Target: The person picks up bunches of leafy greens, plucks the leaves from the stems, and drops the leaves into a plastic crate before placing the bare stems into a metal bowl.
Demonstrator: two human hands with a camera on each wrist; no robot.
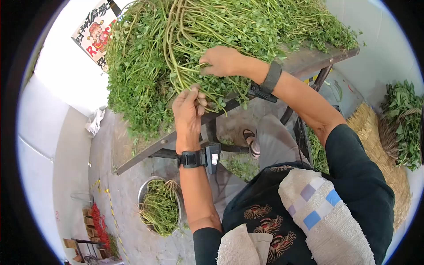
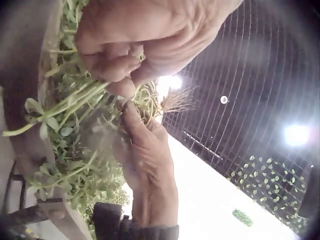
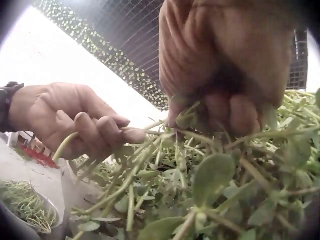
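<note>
A large heap of leafy green purslane (image 1: 137,84) covers the table, with long pale stems (image 1: 172,39) running through it toward the hands. At the heap's near edge my left hand (image 1: 189,106) pinches several stems between thumb and fingers. Just beyond it and to the right, my right hand (image 1: 223,62) is curled over the greens, holding a stem. A thin stem (image 3: 152,132) stretches between the fingertips of both hands in the right wrist view. From the left hand's grip, cut-looking stem ends (image 2: 22,130) stick out in the left wrist view.
The table's metal edge (image 1: 145,158) runs below the hands. On the floor stands a metal basin (image 1: 140,194) of stems. A woven basket (image 1: 388,137) with leafy greens and a straw mat (image 1: 364,128) are at the right. Yellow-black tape (image 1: 110,203) marks the floor.
</note>
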